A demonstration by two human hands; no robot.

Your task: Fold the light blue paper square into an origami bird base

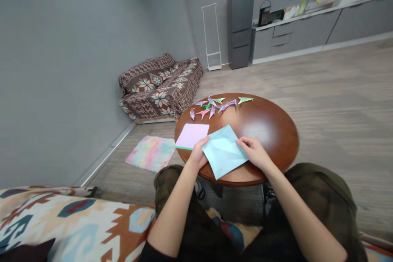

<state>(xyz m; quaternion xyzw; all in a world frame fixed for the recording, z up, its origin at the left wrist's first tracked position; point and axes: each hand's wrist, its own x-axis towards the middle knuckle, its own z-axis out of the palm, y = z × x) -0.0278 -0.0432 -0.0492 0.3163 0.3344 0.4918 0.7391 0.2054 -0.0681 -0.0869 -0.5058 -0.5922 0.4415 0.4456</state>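
A light blue square of origami paper [224, 153], marked with faint creases, is held up over the near edge of the round wooden table. My left hand [200, 152] grips its left side, thumb on top and the other fingers underneath. At its right edge, my right hand [253, 151] pinches the paper between thumb and fingers. Just left of the sheet lies a stack of origami paper [192, 136], lilac on top with a green edge showing below. Folded paper cranes [212, 110] in purple, green and pink cluster at the table's far side.
The glossy brown table [276, 131] stands before my knees. A patterned sofa [159, 86] is beyond it at the left, near a pastel rug [152, 152]. Farther back are a white rack [211, 37], a grey fridge [241, 24] and a kitchen counter [307, 28].
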